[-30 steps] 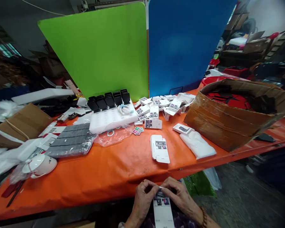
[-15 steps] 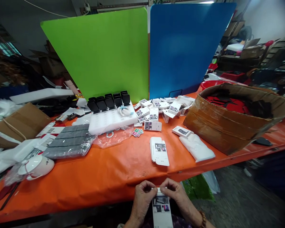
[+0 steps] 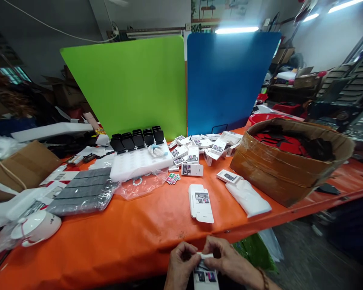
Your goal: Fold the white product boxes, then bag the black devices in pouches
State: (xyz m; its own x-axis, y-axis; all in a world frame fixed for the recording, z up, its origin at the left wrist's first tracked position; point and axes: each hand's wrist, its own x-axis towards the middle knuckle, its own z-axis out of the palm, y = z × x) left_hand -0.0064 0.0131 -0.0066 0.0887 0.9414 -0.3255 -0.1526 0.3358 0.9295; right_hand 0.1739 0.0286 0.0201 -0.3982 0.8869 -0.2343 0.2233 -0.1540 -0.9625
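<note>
At the bottom of the head view, both hands meet at the top end of a small white printed box (image 3: 206,278), just off the table's front edge. My left hand (image 3: 181,266) pinches its upper left side. The fingers of my right hand (image 3: 225,257) press on the upper right, partly covering the top end; a beaded bracelet is on that wrist. The box's lower end is cut off by the frame. Flat unfolded white boxes (image 3: 200,203) lie on the orange table ahead of my hands.
Beyond lie a heap of small white boxes (image 3: 192,155), white foam (image 3: 139,163) with black pieces, and colourful cards (image 3: 173,179). A large cardboard box (image 3: 269,169) and a white wrapped bundle (image 3: 249,197) are right. Grey packets (image 3: 84,191) and a white cap-like item (image 3: 38,227) sit left.
The view has tilted up, so the table items appear lower. My right fingers have shifted inward across the top end of the box, covering more of it.
</note>
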